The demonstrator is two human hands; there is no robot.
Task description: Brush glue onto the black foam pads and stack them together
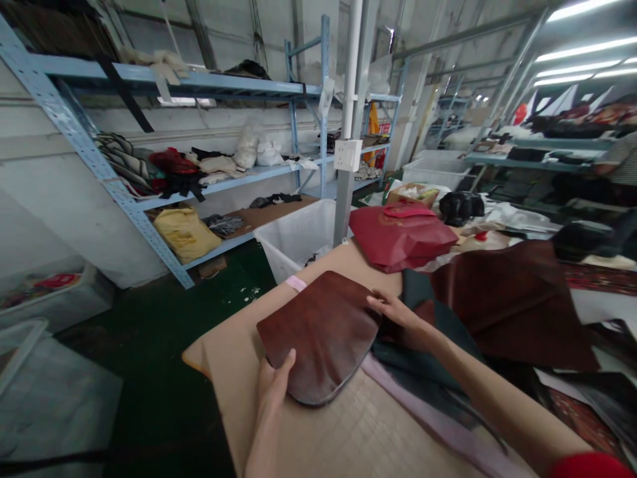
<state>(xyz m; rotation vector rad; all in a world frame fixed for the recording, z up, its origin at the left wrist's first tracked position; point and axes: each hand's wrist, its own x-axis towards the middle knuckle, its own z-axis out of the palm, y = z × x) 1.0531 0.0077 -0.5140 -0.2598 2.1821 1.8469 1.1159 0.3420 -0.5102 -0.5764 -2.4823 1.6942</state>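
A brown leather piece (323, 332) with a rounded near edge is held just over the tan work table (378, 418). My left hand (276, 378) grips its left edge, thumb on top and fingers out of sight beneath. On the right side, my right hand (393, 311) pinches the opposite edge between thumb and fingers. Dark green material (423, 352) lies beside and under my right forearm. A pale pink strip (423, 408) runs along the table close to the leather piece.
Farther right lies a large brown leather sheet (507, 299). A red bag (403, 232) sits at the table's back, near a metal post (344, 199). A white bin (279, 245) stands behind the table. Blue shelving (239, 179) lines the wall. Part of another person (622, 159) shows far right.
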